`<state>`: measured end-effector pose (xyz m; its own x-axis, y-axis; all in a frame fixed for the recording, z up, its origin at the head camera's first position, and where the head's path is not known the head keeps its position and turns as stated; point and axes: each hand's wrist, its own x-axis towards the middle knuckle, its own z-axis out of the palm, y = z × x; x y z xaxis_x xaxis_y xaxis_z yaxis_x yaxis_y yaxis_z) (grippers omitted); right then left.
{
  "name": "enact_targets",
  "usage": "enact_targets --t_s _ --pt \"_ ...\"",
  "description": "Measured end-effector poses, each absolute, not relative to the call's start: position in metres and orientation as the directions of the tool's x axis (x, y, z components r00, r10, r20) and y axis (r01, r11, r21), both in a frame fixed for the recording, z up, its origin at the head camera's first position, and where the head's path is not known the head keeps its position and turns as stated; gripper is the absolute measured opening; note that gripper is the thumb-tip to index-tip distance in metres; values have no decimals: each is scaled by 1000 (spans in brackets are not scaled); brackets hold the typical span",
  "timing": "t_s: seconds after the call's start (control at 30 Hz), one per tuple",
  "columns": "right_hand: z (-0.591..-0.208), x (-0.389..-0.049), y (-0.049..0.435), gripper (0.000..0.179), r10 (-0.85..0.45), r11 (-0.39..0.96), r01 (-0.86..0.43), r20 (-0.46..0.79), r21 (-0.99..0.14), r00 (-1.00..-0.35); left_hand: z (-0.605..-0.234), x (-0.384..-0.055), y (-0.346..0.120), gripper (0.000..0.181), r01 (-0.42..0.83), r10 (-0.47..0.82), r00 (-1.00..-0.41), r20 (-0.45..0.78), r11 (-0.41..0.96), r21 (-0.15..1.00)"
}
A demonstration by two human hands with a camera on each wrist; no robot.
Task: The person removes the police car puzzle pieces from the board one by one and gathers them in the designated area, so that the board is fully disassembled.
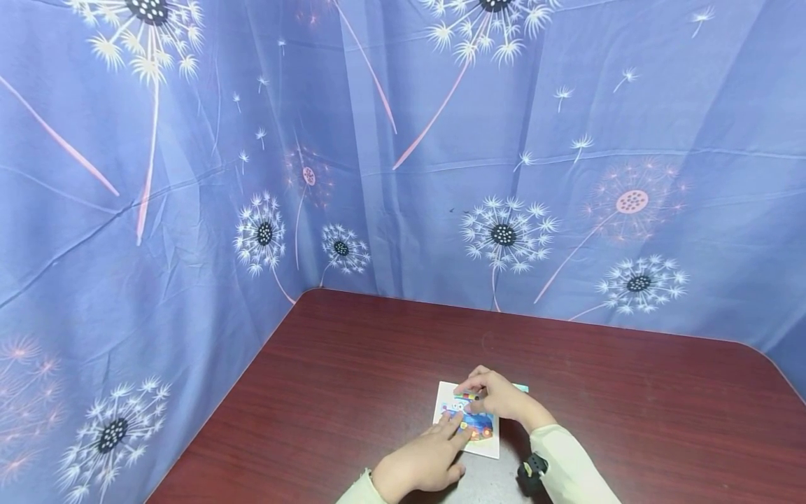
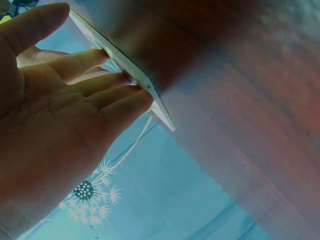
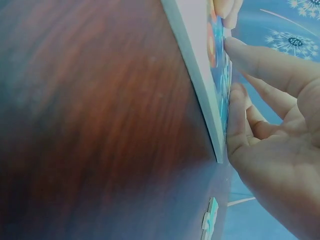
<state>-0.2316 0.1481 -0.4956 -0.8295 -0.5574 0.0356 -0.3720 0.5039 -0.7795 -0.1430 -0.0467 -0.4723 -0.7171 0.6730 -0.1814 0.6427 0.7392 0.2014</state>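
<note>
A small jigsaw puzzle board with a white border and a colourful cartoon vehicle picture lies on the table. My left hand rests its extended fingers on the picture's near left part. Its fingertips touch the board's face in the left wrist view, where the board appears edge-on. My right hand reaches over the board's far right part. In the right wrist view, the thumb and bent fingers of the right hand touch the picture side, spaced apart. Any piece under those fingertips is hidden.
A teal puzzle piece lies on the table just beyond the board, partly behind my right hand in the head view. The dark red wooden table meets blue dandelion-patterned curtains at its back and left edges.
</note>
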Motion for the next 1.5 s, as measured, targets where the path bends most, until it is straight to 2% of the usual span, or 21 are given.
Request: enact_targets --t_s 0.8,1.07,1.33,1.5 --pt "-494 -228 148 28 -542 474 -390 87 -790 -836 -472 -143 -46 56 640 668 -721 -183 744 192" --pt "-493 -231 152 36 -581 469 -418 85 -778 -809 -472 -142 -46 56 642 672 -719 -179 740 200" --pt "-494 -232 157 45 -597 455 -388 49 -802 -801 -474 -143 -46 56 649 678 -715 -169 734 202" --pt "-494 -231 159 44 -599 433 -373 47 -820 -799 -475 -143 -46 56 645 675 -716 -175 737 204"
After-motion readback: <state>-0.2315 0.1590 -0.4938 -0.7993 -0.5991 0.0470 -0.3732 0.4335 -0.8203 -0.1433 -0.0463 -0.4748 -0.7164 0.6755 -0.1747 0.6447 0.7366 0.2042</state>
